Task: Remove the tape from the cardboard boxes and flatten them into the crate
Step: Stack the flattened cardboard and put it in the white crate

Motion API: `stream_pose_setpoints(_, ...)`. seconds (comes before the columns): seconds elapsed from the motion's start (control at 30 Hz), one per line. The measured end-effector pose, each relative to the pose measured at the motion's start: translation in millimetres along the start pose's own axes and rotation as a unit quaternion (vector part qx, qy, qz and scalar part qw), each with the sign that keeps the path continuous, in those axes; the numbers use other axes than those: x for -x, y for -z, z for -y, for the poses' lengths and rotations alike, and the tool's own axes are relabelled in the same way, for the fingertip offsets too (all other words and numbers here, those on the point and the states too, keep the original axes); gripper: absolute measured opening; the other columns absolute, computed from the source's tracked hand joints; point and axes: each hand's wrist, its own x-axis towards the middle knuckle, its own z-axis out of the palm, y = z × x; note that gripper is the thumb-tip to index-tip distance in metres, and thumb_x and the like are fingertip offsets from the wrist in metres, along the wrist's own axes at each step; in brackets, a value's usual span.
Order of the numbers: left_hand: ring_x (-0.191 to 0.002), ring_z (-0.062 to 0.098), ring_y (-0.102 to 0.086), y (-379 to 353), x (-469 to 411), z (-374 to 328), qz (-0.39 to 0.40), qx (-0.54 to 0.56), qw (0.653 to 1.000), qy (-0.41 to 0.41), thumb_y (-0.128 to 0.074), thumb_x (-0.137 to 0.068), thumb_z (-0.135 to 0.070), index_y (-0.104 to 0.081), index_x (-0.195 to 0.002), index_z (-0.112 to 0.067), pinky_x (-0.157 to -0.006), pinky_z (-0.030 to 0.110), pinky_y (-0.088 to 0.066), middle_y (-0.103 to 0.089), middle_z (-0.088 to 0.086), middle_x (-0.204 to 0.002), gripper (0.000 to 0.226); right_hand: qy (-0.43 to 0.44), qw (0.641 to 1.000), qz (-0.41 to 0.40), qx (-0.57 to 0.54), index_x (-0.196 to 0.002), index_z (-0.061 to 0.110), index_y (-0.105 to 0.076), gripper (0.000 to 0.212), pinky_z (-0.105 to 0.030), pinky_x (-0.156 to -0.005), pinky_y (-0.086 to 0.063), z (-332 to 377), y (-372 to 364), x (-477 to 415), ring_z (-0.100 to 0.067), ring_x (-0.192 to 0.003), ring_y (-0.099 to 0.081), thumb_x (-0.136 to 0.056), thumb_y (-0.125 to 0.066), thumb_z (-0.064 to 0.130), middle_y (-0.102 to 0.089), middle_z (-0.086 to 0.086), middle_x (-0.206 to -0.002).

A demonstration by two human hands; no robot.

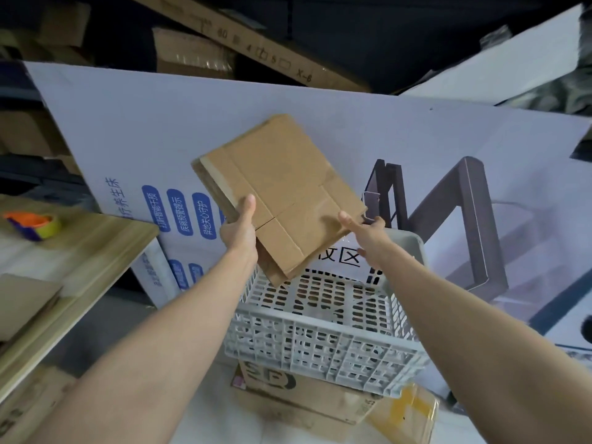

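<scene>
A flattened brown cardboard box (282, 184) hangs tilted above the far left part of a grey perforated plastic crate (323, 341). My left hand (240, 232) grips its left edge, thumb on top. My right hand (368, 235) holds the lower right edge, thumb on top and fingers hidden behind the cardboard. The crate's floor shows through with nothing lying on it.
The crate rests on a brown printed carton (298, 398). A wooden table (80, 251) at the left carries a tape roll (35, 224) and flat cardboard (25, 302). A large white printed board (416, 161) leans behind the crate. More cartons stand in the dark background.
</scene>
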Motion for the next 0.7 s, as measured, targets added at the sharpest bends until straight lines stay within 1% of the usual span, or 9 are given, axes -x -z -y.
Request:
stream_pose_setpoints(0.13,-0.095,0.021,-0.061,-17.6,18.1,11.0,0.011,0.018,0.999,0.041,-0.076,-0.060,-0.063,-0.056,-0.104,-0.008,-0.088,0.036,-0.050,-0.063,-0.001,-0.103,0.074,-0.025,0.975,0.110,-0.191,-0.139,0.018,-0.035,0.087,-0.050,-0.094,-0.049,4.8,-11.3,8.2,-0.026,-0.114,-0.057,-0.069,-0.081,0.038,-0.056,-0.005,-0.130)
stream_pose_setpoints(0.23,-0.068,0.016,-0.068,-22.6,35.1,24.3,0.047,0.015,0.997,0.061,-0.076,-0.060,-0.063,-0.055,-0.085,-0.016,-0.053,0.026,-0.056,-0.071,-0.001,-0.081,0.057,0.001,0.964,0.073,-0.257,-0.131,0.017,-0.046,0.070,-0.053,-0.090,-0.050,7.8,-8.0,5.4,-0.028,-0.106,-0.062,-0.071,-0.082,0.021,-0.063,-0.006,-0.121)
stream_pose_setpoints(0.27,-0.069,0.018,-0.070,-23.1,37.6,26.6,0.070,0.016,0.995,0.070,-0.077,-0.059,-0.062,-0.057,-0.091,-0.015,-0.056,0.029,-0.057,-0.072,0.000,-0.080,0.061,0.002,0.965,0.051,-0.256,-0.130,0.015,-0.047,0.071,-0.052,-0.090,-0.050,10.1,-3.5,3.0,-0.028,-0.105,-0.062,-0.069,-0.083,0.018,-0.064,-0.007,-0.120)
stream_pose_setpoints(0.33,-0.096,0.023,-0.066,-21.2,36.3,26.2,0.083,0.015,0.993,0.082,-0.079,-0.051,-0.061,-0.052,-0.116,-0.012,-0.088,0.040,-0.054,-0.069,0.005,-0.106,0.086,0.005,0.970,0.030,-0.243,-0.128,0.015,-0.048,0.071,-0.048,-0.087,-0.053,14.3,10.2,-3.0,-0.026,-0.102,-0.063,-0.066,-0.085,0.014,-0.065,-0.006,-0.117)
stream_pose_setpoints(0.43,-0.128,0.031,-0.043,-6.8,18.3,15.8,-0.031,-0.088,0.996,0.012,-0.081,-0.052,-0.057,-0.022,-0.143,-0.019,-0.111,0.048,-0.031,-0.038,0.011,-0.144,0.115,0.021,0.977,0.032,-0.209,-0.119,0.021,-0.053,0.065,-0.043,-0.077,-0.056,17.2,36.7,-12.7,-0.023,-0.096,-0.065,-0.064,-0.085,0.012,-0.068,-0.002,-0.110)
stream_pose_setpoints(0.5,-0.139,0.030,-0.029,5.8,6.3,8.4,-0.025,-0.220,0.974,-0.041,-0.080,-0.056,-0.057,-0.006,-0.149,-0.025,-0.113,0.051,-0.024,-0.018,0.007,-0.156,0.123,0.029,0.983,0.040,-0.179,-0.118,0.022,-0.053,0.066,-0.044,-0.080,-0.056,15.5,54.8,-18.7,-0.024,-0.097,-0.066,-0.062,-0.086,0.012,-0.068,-0.002,-0.109)
stream_pose_setpoints(0.57,-0.141,0.029,-0.025,10.0,-1.2,5.8,0.056,-0.333,0.940,-0.044,-0.076,-0.054,-0.063,-0.003,-0.150,-0.029,-0.113,0.054,-0.023,-0.016,0.004,-0.157,0.125,0.028,0.986,0.049,-0.158,-0.122,0.022,-0.052,0.071,-0.042,-0.074,-0.057,11.0,68.2,-24.8,-0.025,-0.097,-0.066,-0.061,-0.086,0.011,-0.069,-0.002,-0.110)
stream_pose_setpoints(0.63,-0.130,0.027,-0.042,4.7,-4.1,6.0,0.145,-0.393,0.908,-0.016,-0.073,-0.051,-0.069,-0.015,-0.149,-0.026,-0.107,0.050,-0.034,-0.033,0.004,-0.151,0.122,0.022,0.987,0.063,-0.143,-0.122,0.023,-0.052,0.071,-0.035,-0.063,-0.057,5.6,73.8,-28.5,-0.025,-0.095,-0.067,-0.061,-0.085,0.010,-0.069,-0.002,-0.109)
stream_pose_setpoints(0.7,-0.104,0.017,-0.058,-3.2,-3.9,7.9,0.193,-0.406,0.893,0.002,-0.072,-0.046,-0.071,-0.040,-0.134,-0.022,-0.090,0.039,-0.046,-0.054,0.002,-0.133,0.106,0.016,0.989,0.073,-0.131,-0.123,0.023,-0.051,0.070,-0.032,-0.058,-0.056,-0.1,75.4,-30.2,-0.023,-0.093,-0.067,-0.063,-0.084,0.009,-0.069,-0.002,-0.108)
